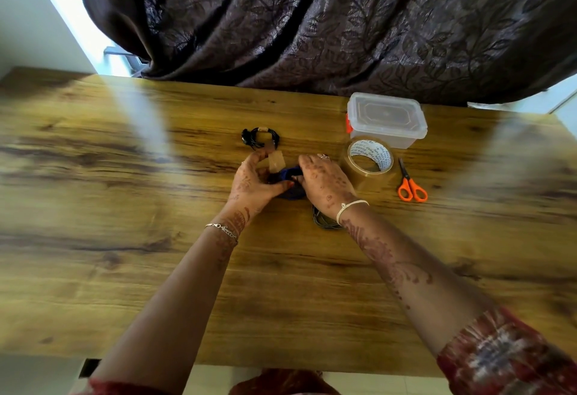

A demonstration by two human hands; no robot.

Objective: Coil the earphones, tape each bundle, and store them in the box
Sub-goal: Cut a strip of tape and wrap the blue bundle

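Note:
A coiled blue earphone bundle (292, 182) lies mid-table between my two hands. My left hand (253, 180) pinches a short piece of clear tape (277, 160) that stands up just above the bundle. My right hand (324, 183) grips the bundle's right side. A black earphone coil (260, 138) with tape bands lies just beyond my hands. Another dark coil (324, 221) lies on the table under my right wrist, partly hidden. The clear plastic box (387, 119) sits at the back right with its lid on.
A roll of clear packing tape (368, 162) stands right of my right hand, in front of the box. Orange-handled scissors (410, 183) lie right of the roll. A dark curtain (312, 19) hangs over the wooden table's (125, 207) far edge.

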